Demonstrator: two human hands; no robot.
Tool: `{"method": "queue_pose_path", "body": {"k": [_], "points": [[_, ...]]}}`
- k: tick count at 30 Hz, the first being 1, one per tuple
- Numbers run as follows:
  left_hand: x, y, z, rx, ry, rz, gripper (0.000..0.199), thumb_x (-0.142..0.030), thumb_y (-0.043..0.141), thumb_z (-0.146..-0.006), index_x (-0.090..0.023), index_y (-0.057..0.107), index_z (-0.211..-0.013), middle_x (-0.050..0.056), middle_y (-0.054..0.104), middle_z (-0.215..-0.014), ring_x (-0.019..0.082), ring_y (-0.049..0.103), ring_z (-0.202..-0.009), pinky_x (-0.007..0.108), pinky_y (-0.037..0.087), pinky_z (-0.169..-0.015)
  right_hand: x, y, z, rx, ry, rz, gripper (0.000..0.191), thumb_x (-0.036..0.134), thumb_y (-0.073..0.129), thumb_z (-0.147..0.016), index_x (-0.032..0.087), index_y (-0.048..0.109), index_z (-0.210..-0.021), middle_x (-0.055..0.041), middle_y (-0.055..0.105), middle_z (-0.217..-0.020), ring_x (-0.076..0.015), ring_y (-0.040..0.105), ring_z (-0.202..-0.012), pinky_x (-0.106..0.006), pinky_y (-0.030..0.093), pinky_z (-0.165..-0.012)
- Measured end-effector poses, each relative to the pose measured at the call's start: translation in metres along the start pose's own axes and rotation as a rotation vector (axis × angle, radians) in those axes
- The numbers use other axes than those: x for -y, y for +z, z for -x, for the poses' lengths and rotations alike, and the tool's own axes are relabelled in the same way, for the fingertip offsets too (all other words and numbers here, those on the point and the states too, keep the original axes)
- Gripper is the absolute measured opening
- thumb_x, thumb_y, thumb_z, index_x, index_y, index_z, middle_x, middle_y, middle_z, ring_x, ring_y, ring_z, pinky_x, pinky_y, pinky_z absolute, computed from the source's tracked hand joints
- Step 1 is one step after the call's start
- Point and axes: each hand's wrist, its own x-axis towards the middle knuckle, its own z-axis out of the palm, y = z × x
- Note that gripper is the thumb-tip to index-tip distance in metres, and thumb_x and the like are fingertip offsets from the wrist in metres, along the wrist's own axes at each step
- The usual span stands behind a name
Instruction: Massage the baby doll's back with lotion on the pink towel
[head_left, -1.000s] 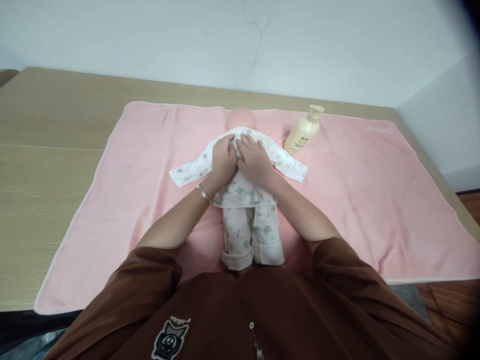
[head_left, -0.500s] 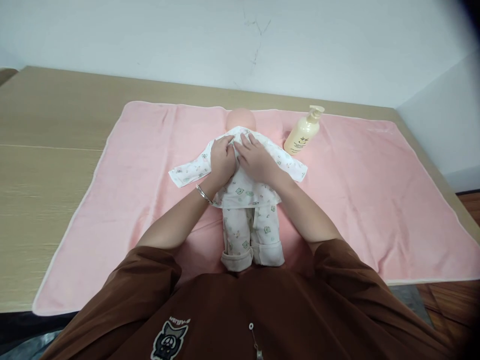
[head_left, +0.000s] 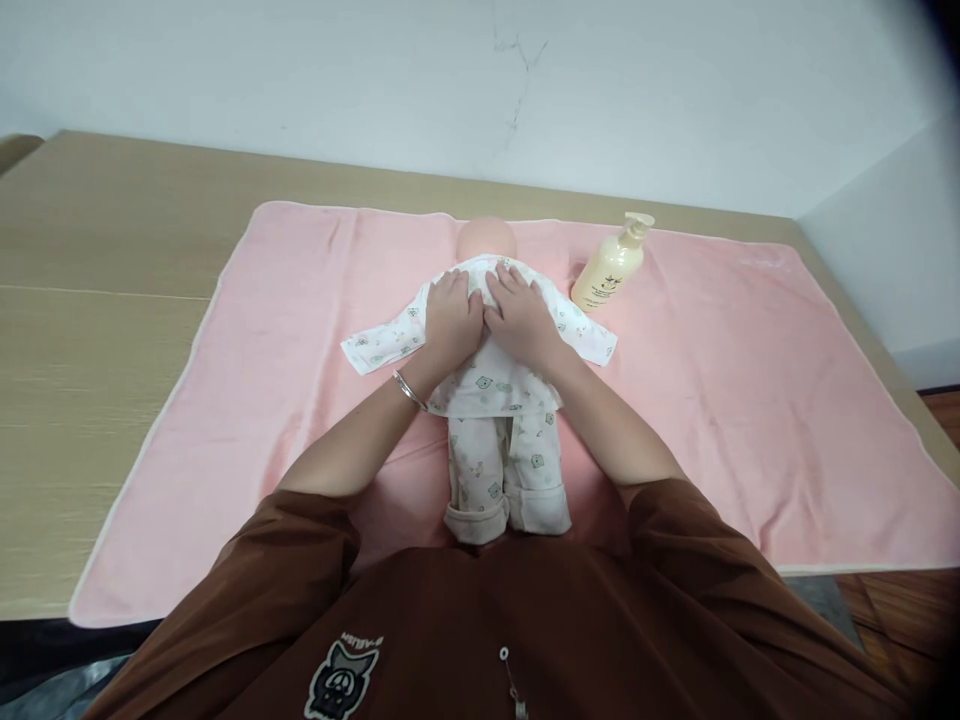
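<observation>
A baby doll [head_left: 486,238] lies on a pink blanket [head_left: 255,380] with its bare head at the far end; its face is not visible. It wears a white printed top [head_left: 499,395] with sleeves spread out and matching trousers [head_left: 480,465] with rolled cuffs. My left hand [head_left: 454,318] rests flat on the upper left of the doll's back, fingers stretched toward the head. Beside it my right hand [head_left: 523,315] lies flat on the upper right, fingers a little spread. The two thumbs almost meet at the middle.
A cream pump bottle [head_left: 609,268] leans to the right on the blanket, beyond the doll's right sleeve. Under the blanket is a wooden table [head_left: 112,230], with a pale wall [head_left: 375,90] along its far edge. A silver bracelet [head_left: 409,390] circles my left wrist.
My left hand has flattened out, its fingers now extended on the doll's top. The right hand has shifted slightly to the right. The doll stays in place.
</observation>
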Motion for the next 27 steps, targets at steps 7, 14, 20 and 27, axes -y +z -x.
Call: {"method": "queue_pose_path", "body": {"k": [7,14,20,27], "points": [[-0.018,0.004,0.019,0.046,0.053,-0.070,0.056,-0.035,0.048,-0.098,-0.008,0.051,-0.148,0.026,0.045,-0.166,0.040,0.033,-0.161,0.062,0.021,-0.135,-0.024,0.000,-0.016,-0.079,0.128,-0.046,0.064,0.027,0.034,-0.101,0.005,0.043,-0.161,-0.0205,0.042,-0.169,-0.0388,0.033,-0.162,-0.068,0.024,-0.131],[0.003,-0.003,-0.005,0.091,0.051,-0.083,0.047,-0.029,0.046,-0.095,-0.009,0.062,-0.135,0.026,0.064,-0.145,0.040,0.054,-0.143,0.063,0.033,-0.128,0.014,-0.015,0.016,-0.002,0.066,0.091,0.054,0.021,0.034,-0.102,-0.002,0.055,-0.146,-0.0294,0.059,-0.152,-0.0418,0.050,-0.149,-0.061,0.044,-0.123],[-0.038,-0.009,0.033,0.134,0.126,-0.185,0.056,-0.024,0.046,-0.096,-0.003,0.052,-0.147,0.026,0.043,-0.167,0.045,0.030,-0.162,0.064,0.024,-0.133,-0.021,-0.013,-0.014,0.000,0.136,-0.008,0.056,0.024,0.033,-0.103,-0.005,0.051,-0.147,-0.0271,0.050,-0.161,-0.0381,0.043,-0.156,-0.056,0.035,-0.130],[-0.023,-0.025,-0.006,0.205,0.018,-0.262,0.038,-0.015,0.038,-0.092,-0.011,0.065,-0.118,0.024,0.072,-0.127,0.038,0.065,-0.129,0.058,0.052,-0.115,0.015,-0.017,0.021,0.025,-0.003,0.172,0.049,0.015,0.035,-0.101,-0.008,0.060,-0.136,-0.0319,0.060,-0.149,-0.0388,0.049,-0.151,-0.055,0.038,-0.128]]}}
